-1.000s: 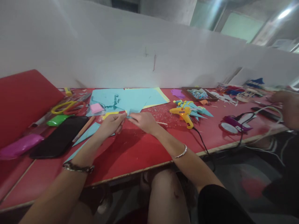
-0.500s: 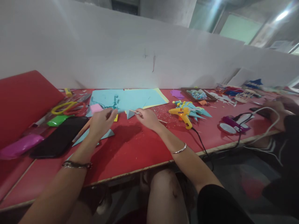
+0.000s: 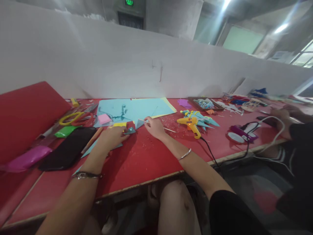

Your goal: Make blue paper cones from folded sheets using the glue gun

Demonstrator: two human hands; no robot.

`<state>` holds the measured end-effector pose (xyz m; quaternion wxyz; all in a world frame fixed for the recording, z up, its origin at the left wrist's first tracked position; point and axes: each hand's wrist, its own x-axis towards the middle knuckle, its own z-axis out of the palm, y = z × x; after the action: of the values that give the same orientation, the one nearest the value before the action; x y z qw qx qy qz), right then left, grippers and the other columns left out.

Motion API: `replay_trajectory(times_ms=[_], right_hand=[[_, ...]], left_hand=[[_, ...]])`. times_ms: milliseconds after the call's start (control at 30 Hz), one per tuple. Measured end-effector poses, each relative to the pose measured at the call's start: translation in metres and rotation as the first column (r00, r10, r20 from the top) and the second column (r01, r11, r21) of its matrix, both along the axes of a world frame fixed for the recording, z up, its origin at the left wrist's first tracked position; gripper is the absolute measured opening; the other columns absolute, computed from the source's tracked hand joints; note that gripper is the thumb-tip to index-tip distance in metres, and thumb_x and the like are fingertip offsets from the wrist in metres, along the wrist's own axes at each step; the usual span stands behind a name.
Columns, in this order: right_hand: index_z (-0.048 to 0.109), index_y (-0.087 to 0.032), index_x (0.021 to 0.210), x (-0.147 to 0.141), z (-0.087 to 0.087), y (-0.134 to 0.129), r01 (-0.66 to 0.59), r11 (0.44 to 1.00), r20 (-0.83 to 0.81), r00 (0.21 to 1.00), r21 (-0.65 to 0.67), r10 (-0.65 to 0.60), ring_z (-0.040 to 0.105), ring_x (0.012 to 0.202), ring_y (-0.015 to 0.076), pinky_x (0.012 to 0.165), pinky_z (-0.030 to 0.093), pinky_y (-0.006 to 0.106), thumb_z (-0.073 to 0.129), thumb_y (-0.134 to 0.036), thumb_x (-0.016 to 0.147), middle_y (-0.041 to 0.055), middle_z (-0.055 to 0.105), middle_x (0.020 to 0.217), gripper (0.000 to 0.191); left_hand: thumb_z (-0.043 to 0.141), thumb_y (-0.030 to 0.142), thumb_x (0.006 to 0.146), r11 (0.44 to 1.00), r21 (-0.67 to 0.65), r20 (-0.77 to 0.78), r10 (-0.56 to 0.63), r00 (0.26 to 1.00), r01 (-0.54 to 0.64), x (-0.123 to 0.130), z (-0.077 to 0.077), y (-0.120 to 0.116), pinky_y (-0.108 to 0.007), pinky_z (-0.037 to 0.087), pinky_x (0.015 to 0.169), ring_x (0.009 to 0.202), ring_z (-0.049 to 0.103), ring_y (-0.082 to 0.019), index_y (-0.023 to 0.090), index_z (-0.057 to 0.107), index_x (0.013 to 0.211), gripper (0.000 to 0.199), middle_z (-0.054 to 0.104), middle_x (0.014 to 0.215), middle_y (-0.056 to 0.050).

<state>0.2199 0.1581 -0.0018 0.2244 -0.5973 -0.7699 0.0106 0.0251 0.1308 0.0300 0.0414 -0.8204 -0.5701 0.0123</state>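
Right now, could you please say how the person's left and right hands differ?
Behind the left hand sits a dark bracelet; behind the right hand, a silver bangle. The right hand pinches a thin pale stick; the left hand is at a small blue piece, its grip unclear. The left hand is nearer the green packet, the right hand nearer the glue gun. Both are over the red table.

— There's the pale-blue paper triangle (image 3: 139,124), one corner dipping, out left of the yellow glue gun (image 3: 189,124)!
— And a thin pale stick (image 3: 143,120) right by its top edge, also left of the glue gun!
— Farther left, a small blue piece (image 3: 131,130), too blurred to call its shape!
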Motion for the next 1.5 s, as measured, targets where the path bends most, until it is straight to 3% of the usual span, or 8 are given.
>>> replay_trajectory(times_ms=[233,500,633,733,867,1033,1167,1500], right_hand=[[0.050,-0.022,0.110,-0.023,0.009,0.020,0.026,0.995,0.011,1.000,-0.094,-0.026,0.060,0.086,0.0211,0.066,0.038,0.026,0.041,-0.051,0.081,0.0060,0.066,0.094,0.041],[0.059,-0.019,0.080,-0.016,0.018,0.028,-0.034,0.988,0.019,0.999,-0.148,0.037,0.057,0.078,0.0159,0.060,0.033,0.023,0.047,-0.028,0.077,0.0044,0.065,0.085,0.015],[0.054,-0.018,0.074,-0.006,0.032,0.011,-0.086,0.996,-0.208,0.975,-0.024,0.079,0.050,0.064,0.0114,0.056,0.031,0.022,0.040,-0.028,0.082,-0.0003,0.058,0.069,0.018],[0.049,-0.019,0.077,-0.007,0.041,-0.009,-0.156,0.981,-0.463,0.865,0.113,0.191,0.046,0.059,0.0098,0.056,0.032,0.021,0.035,-0.035,0.085,-0.0032,0.051,0.064,0.022],[0.044,-0.020,0.077,-0.018,0.041,-0.029,-0.263,0.942,-0.608,0.720,0.209,0.335,0.044,0.062,0.0086,0.059,0.035,0.020,0.033,-0.040,0.087,-0.0035,0.049,0.068,0.025],[0.045,-0.021,0.080,-0.022,0.035,-0.036,-0.294,0.939,-0.525,0.778,0.181,0.345,0.044,0.059,0.0091,0.058,0.034,0.021,0.032,-0.040,0.088,-0.0033,0.048,0.066,0.025],[0.044,-0.019,0.071,-0.020,0.034,-0.035,-0.301,0.933,-0.361,0.862,0.197,0.354,0.043,0.058,0.0097,0.058,0.032,0.022,0.035,-0.035,0.088,-0.0023,0.047,0.063,0.025],[0.041,-0.019,0.066,-0.015,0.031,-0.031,-0.349,0.921,-0.383,0.838,0.172,0.389,0.042,0.058,0.0089,0.056,0.031,0.022,0.034,-0.036,0.088,-0.0027,0.043,0.062,0.028]], left_hand=[[0.036,0.038,0.081,1.000,0.002,-0.046,0.026,0.999,-0.026,-0.001,0.002,0.000,-0.029,0.037,0.061,0.089,0.059,-0.026,0.019,0.057,0.092,0.030,0.065,0.096,-0.009],[0.035,0.041,0.081,0.998,0.055,0.077,0.036,0.996,-0.040,0.007,0.004,-0.003,-0.028,0.038,0.060,0.080,0.061,-0.022,0.021,0.059,0.085,0.032,0.067,0.088,-0.007],[0.032,0.045,0.081,0.995,0.067,0.252,0.057,0.966,-0.076,0.011,0.002,-0.004,-0.028,0.038,0.061,0.079,0.060,-0.023,0.020,0.061,0.083,0.038,0.067,0.083,-0.008],[0.034,0.052,0.079,1.000,-0.022,0.502,0.027,0.864,-0.019,0.017,0.001,-0.007,-0.029,0.041,0.065,0.076,0.060,-0.021,0.018,0.062,0.083,0.044,0.067,0.081,-0.008],[0.044,0.058,0.071,0.975,-0.140,0.832,0.022,0.554,0.172,0.024,0.001,-0.010,-0.029,0.044,0.068,0.069,0.059,-0.018,0.017,0.058,0.078,0.045,0.066,0.075,-0.005],[0.050,0.052,0.069,0.982,-0.148,0.930,0.097,0.354,0.119,0.023,0.001,-0.005,-0.028,0.045,0.064,0.055,0.055,-0.012,0.016,0.056,0.069,0.036,0.062,0.064,-0.001],[0.052,0.048,0.068,0.982,-0.122,0.923,0.058,0.380,0.146,0.024,0.004,-0.007,-0.026,0.044,0.060,0.055,0.055,-0.013,0.017,0.058,0.065,0.032,0.060,0.060,0.000],[0.040,0.047,0.079,0.997,-0.012,0.922,-0.020,0.386,0.081,0.018,-0.004,-0.001,-0.024,0.043,0.054,0.049,0.051,-0.011,0.018,0.054,0.067,0.034,0.057,0.055,0.001]])
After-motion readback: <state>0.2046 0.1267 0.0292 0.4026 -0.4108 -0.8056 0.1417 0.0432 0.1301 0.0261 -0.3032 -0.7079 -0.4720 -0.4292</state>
